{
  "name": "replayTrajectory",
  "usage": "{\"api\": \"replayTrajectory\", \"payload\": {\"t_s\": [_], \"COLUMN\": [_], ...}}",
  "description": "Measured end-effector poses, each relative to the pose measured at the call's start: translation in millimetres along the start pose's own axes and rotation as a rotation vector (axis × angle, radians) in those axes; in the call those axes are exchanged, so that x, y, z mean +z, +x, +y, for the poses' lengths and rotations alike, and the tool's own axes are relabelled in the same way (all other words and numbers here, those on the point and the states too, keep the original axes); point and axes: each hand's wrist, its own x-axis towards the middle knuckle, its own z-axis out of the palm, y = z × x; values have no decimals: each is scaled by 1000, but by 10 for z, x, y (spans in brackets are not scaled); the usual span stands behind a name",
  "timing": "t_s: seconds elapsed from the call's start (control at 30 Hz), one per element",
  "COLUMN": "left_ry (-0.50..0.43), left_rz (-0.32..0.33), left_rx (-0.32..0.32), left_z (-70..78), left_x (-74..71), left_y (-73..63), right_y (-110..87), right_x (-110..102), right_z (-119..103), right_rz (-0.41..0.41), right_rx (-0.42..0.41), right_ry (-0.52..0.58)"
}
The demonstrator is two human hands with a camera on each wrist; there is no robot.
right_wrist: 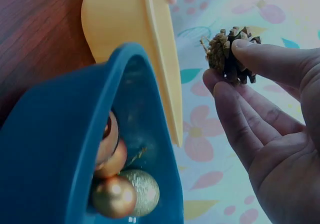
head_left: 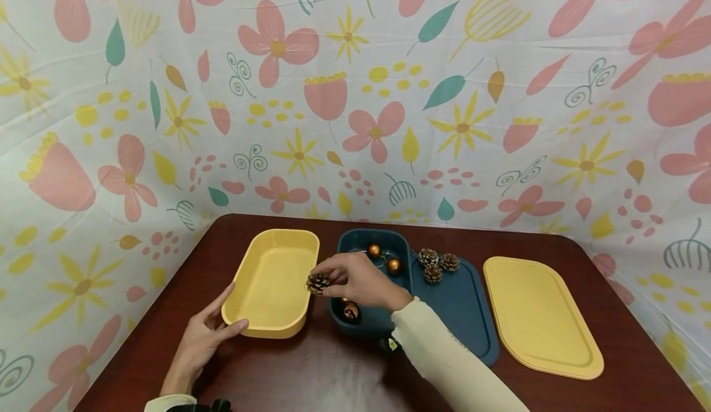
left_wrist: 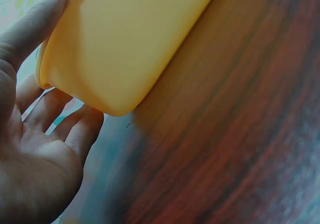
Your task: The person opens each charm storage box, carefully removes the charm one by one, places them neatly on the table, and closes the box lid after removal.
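My right hand (head_left: 363, 281) pinches a pine cone (head_left: 318, 284) between thumb and fingertips, above the gap between the yellow box and the blue box. In the right wrist view the pine cone (right_wrist: 220, 59) is clear of both boxes. My left hand (head_left: 199, 343) grips the near left corner of the yellow box (head_left: 272, 332), thumb at the near side and fingers along the left side. No contents show inside that box. Under my right hand stands the blue box (head_left: 363, 329), holding several shiny ornament balls (right_wrist: 115, 196), partly hidden by my hand in the head view.
Right of the blue box lies a blue lid (head_left: 455, 313) with 3 pine cones (head_left: 433, 274) at its far end. A yellow lid (head_left: 541, 316) lies farther right on the dark wooden table (head_left: 311, 375). A flowered cloth (head_left: 389, 171) hangs behind.
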Motion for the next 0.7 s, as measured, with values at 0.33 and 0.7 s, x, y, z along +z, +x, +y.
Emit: {"api": "replayTrajectory", "payload": {"t_s": [0.33, 0.7], "left_ry": [-1, -9], "left_rz": [-3, -9], "left_rx": [3, 10], "left_z": [9, -7], "left_x": [5, 0], "left_y": [-5, -15], "right_y": [-223, -504], "right_x": [-207, -358], "right_z": [179, 371], "right_rz": [44, 115], "right_rx": [110, 149], "right_ry": [143, 183]}}
